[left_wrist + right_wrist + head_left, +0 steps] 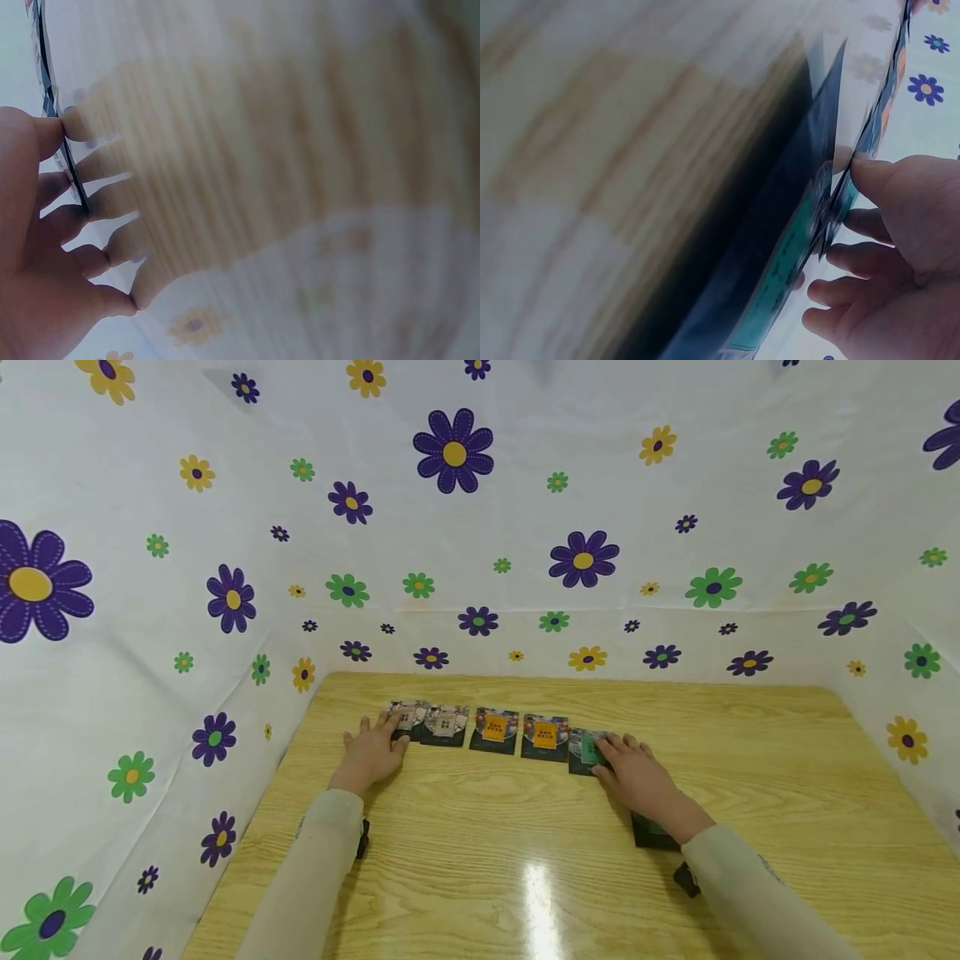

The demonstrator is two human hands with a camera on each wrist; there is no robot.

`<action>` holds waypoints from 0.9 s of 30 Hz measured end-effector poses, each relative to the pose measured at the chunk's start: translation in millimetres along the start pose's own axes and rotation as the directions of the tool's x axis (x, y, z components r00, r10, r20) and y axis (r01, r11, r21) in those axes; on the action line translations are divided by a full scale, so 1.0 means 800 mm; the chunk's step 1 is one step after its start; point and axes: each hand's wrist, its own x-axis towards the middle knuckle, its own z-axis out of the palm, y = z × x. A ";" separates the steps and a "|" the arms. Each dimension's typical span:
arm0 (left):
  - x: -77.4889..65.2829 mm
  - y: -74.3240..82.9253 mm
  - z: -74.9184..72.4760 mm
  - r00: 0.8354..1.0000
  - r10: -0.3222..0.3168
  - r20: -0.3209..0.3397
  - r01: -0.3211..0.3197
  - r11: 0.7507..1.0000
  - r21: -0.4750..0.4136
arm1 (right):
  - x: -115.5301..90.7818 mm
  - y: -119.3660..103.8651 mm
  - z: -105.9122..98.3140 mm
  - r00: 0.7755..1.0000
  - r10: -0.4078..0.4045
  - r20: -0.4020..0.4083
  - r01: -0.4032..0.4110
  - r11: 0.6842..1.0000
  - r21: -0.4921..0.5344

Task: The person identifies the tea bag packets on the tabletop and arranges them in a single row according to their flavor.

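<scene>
Several flat, dark-edged packets lie in a row across the table. My left hand [369, 753], fingers spread, rests on the leftmost grey-labelled packet [406, 720] and the wood beside it. The second grey-labelled packet [445, 725] touches or slightly overlaps it. Two orange-labelled packets, one [494, 732] left of the other [545, 737], lie in the middle. At the right end, my right hand [641, 777] touches a green-labelled packet [583, 752], partly covering it. In the right wrist view its thumb and fingertips meet the packet's edge. Another green-labelled packet [780, 262] lies nearer, partly hidden under my right wrist.
The wood-grain table [465, 827] reflects light near its front. White cloth [510, 518] with purple, yellow and green flowers rises behind it and on both sides. Dark devices show at my left wrist [363, 840] and right wrist [686, 878].
</scene>
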 end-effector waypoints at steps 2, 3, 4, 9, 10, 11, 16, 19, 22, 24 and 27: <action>0.000 -0.001 0.001 1.000 0.002 -0.004 -0.002 1.000 -0.002 | 0.002 0.000 -0.001 1.000 0.003 0.001 -0.003 1.000 -0.010; 0.000 -0.001 0.001 1.000 0.003 -0.005 -0.003 1.000 -0.002 | 0.003 0.001 -0.002 1.000 0.006 0.002 -0.006 1.000 -0.015; 0.000 -0.001 0.001 1.000 0.004 -0.008 -0.004 1.000 -0.002 | 0.005 0.001 -0.002 1.000 0.009 0.003 -0.009 1.000 -0.016; -0.001 0.000 0.001 1.000 0.010 -0.018 -0.010 1.000 0.001 | 0.008 0.003 -0.005 1.000 0.022 0.016 -0.022 1.000 -0.021; 0.000 0.000 0.002 1.000 0.011 -0.020 -0.011 1.000 0.004 | 0.009 0.003 -0.006 1.000 0.022 0.018 -0.022 1.000 -0.021; 0.000 0.000 0.002 1.000 0.013 -0.021 -0.013 1.000 0.005 | 0.009 0.004 -0.006 1.000 0.024 0.020 -0.023 1.000 -0.020; 0.000 -0.001 0.002 1.000 0.016 -0.023 -0.016 1.000 0.003 | 0.011 0.004 -0.009 0.999 0.027 0.024 -0.026 1.000 -0.016; 0.001 -0.002 0.002 1.000 0.016 -0.018 -0.016 1.000 -0.002 | 0.011 0.004 -0.009 0.999 0.028 0.026 -0.028 1.000 -0.013; 0.001 -0.002 0.002 1.000 0.013 -0.013 -0.013 1.000 -0.007 | 0.011 0.005 -0.009 0.999 0.029 0.027 -0.029 1.000 -0.007; 0.001 -0.002 0.001 1.000 0.013 -0.012 -0.013 1.000 -0.009 | 0.011 0.005 -0.009 0.999 0.030 0.028 -0.030 1.000 -0.005; 0.001 -0.002 0.001 1.000 0.010 -0.009 -0.010 1.000 -0.009 | 0.011 0.005 -0.009 0.999 0.031 0.027 -0.031 1.000 -0.004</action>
